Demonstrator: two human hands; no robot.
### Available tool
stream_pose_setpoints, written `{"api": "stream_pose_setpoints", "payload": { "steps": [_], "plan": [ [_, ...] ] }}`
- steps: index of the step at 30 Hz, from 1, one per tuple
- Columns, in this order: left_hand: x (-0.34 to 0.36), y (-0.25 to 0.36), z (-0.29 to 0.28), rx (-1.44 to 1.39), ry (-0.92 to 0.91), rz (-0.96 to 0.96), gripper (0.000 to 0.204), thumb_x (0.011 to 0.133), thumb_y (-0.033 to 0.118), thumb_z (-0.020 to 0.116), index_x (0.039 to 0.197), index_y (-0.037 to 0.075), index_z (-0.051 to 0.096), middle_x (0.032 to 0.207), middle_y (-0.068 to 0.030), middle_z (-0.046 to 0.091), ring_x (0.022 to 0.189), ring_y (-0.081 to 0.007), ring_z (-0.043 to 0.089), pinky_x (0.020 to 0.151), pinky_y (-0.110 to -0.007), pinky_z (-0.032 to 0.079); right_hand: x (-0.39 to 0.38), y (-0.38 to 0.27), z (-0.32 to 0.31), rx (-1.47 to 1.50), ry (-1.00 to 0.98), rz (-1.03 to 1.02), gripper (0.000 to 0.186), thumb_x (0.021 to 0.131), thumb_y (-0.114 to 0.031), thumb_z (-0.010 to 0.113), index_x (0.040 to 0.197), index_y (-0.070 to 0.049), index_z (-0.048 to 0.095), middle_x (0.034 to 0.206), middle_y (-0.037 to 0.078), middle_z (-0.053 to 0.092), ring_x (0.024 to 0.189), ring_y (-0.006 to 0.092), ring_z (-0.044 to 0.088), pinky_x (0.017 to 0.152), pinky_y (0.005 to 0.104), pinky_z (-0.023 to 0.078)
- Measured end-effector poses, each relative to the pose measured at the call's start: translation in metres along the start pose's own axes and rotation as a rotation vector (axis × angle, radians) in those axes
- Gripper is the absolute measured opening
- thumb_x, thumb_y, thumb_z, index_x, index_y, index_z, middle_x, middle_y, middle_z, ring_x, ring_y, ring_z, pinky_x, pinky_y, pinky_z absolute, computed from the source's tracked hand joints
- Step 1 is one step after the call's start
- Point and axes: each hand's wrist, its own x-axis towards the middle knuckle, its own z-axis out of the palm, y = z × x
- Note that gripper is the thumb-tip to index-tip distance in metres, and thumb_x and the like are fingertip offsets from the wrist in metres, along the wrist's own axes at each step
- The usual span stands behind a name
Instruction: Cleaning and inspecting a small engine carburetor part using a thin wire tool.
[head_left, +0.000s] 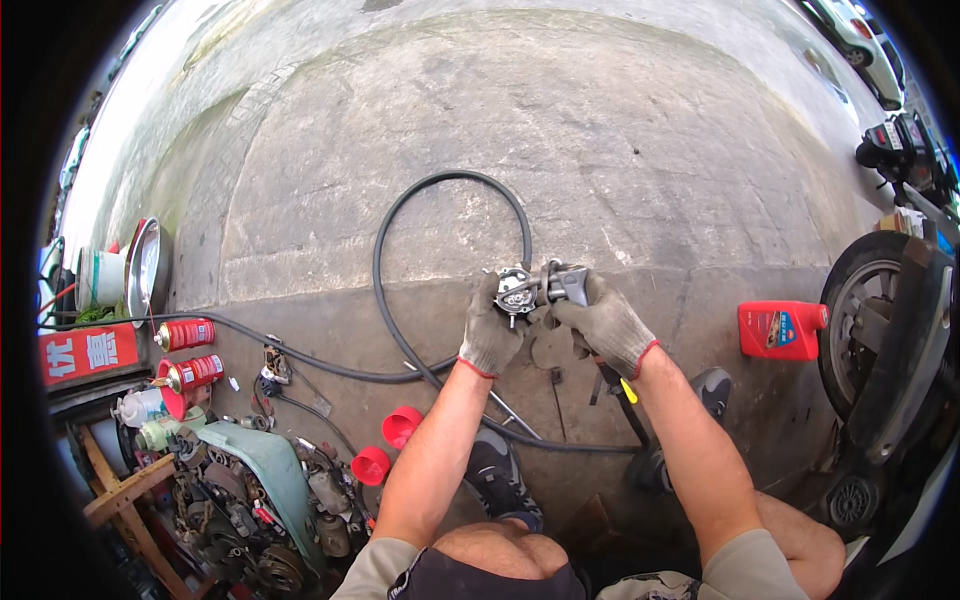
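Both of my hands wear grey knit gloves with red cuffs and meet in front of me above the concrete floor. Closed round the side of a carburetor [515, 291], my left hand [490, 332] keeps its round, open face turned up. A smooth grey metal part [571, 286] sits right beside the carburetor, gripped by my right hand [610, 322]. Whether the two pieces touch or are joined I cannot make out. A black hose [378, 262] loops on the floor and passes behind the carburetor. Below my right wrist shows a black tool with a yellow piece [628, 391].
Two red spray cans [190, 334], red caps [402, 427] and a pale green bin [262, 462] full of metal parts stand at left. On the right are a red oil bottle [779, 331] and a scooter wheel [858, 300]. A metal rod [515, 415] lies near my shoe.
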Motion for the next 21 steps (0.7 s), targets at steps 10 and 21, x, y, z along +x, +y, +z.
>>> {"api": "stream_pose_setpoints", "payload": {
  "steps": [10,21],
  "plan": [
    [0.002,0.013,0.000,0.042,0.001,0.044,0.060,0.095,0.049,0.060,0.133,0.004,0.056,0.111,-0.0168,0.069,0.091,-0.0281,0.070,0.069,-0.033,0.057,-0.005,0.013,-0.004,-0.147,-0.039,0.002,0.043,0.082,-0.016,0.069,0.118,0.004,0.059,0.086,0.014,0.069,0.063,0.0205,0.065,0.052,0.0338,0.052],
    [-0.011,0.015,0.007,-0.017,-0.104,-0.072,0.058,0.098,0.044,0.055,0.138,0.001,0.051,0.120,-0.0209,0.066,0.097,-0.0316,0.069,0.074,-0.038,0.057,0.031,0.073,-0.074,0.040,0.160,0.002,0.039,0.085,-0.021,0.069,0.115,0.001,0.062,0.077,0.007,0.068,0.054,0.0116,0.061,0.046,0.0296,0.050]
  ]
}}
